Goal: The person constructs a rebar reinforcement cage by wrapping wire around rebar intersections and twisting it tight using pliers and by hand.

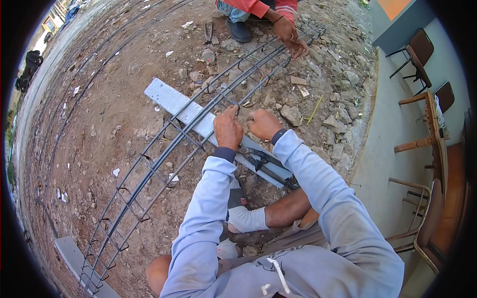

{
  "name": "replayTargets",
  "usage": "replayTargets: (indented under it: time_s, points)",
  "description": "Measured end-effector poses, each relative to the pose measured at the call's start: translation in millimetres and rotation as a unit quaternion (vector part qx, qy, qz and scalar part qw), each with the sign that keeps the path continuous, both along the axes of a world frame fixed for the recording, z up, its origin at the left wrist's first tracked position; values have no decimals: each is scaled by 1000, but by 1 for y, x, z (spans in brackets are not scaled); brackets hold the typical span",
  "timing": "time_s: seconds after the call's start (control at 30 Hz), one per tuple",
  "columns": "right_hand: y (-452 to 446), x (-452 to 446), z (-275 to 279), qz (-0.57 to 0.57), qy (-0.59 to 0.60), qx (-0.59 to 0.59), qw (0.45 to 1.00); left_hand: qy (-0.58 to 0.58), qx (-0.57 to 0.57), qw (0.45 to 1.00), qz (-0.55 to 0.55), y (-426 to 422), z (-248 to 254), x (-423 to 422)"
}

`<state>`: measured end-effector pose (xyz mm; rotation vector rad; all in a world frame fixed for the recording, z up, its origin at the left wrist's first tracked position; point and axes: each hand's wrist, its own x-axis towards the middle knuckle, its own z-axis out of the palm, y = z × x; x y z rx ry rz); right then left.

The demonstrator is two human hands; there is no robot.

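A long rebar cage (134, 197) of steel bars with stirrups runs diagonally across the ground. My left hand (228, 128) is closed at the cage's near side, its fingertips against a bar by a stirrup; what they pinch, if anything, is hidden. Just right of it, my right hand (263, 124) is closed in a pinch, slightly apart from the bars. Whatever it holds is too fine to make out. Beneath the cage lies a white board (169, 98). A dark long-handled metal tool (266, 166) rests on the board's near end, below my hands.
A co-worker's hands (290, 39) are at the far end of the cage. Pincers (208, 32) lie on the dirt beyond. Broken stones (291, 115) cover the ground at right, beside a ledge with chairs (420, 47) and a wooden table (432, 124). Another board (74, 258) supports the near end.
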<state>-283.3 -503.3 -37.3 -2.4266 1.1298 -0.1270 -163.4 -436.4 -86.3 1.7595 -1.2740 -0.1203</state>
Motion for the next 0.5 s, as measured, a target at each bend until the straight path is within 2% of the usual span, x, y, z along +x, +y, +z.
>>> replayTargets:
  time_s: [0.13,0.23,0.37,0.4,0.47,0.5]
  points:
    - [-12,20,18,98,-40,-41,994,-14,26,999,-26,2,5,4]
    - [-30,25,15,170,-26,-72,982,-2,59,998,-22,3,13,9]
    - [-42,33,25,189,-21,-111,975,-36,149,988,-1,5,29,7]
    - [-44,36,31,189,19,-97,977,-14,126,992,-2,5,26,6]
    - [-49,43,26,160,4,-134,978,33,76,997,3,4,20,7]
    - [-51,48,23,149,-5,-152,977,17,58,998,-2,4,19,8]
